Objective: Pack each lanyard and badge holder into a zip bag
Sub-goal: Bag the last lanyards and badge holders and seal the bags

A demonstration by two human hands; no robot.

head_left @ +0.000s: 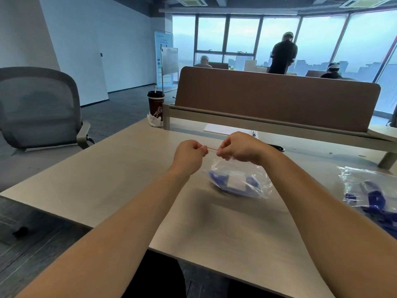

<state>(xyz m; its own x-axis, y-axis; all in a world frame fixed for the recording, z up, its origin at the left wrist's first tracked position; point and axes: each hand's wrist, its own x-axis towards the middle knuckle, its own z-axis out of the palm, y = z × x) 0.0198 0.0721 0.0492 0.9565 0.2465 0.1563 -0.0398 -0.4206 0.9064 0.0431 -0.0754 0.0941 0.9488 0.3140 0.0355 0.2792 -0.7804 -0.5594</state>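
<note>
A clear zip bag (242, 168) hangs over the middle of the table, its bottom resting on the wood. Inside it lie a blue lanyard (217, 178) and a pale badge holder (236, 180). My left hand (190, 155) and my right hand (240, 148) each pinch the bag's red zip strip (212, 149) at the top, a short stretch of red showing between them. At the right edge lie more clear bags (365, 186) with blue lanyards in them.
A red paper cup (156, 106) with a straw stands at the table's far left corner. A brown divider panel (277, 97) runs along the back. White paper (223, 128) and a pen lie before it. A grey chair (38, 108) stands left. People work beyond the divider.
</note>
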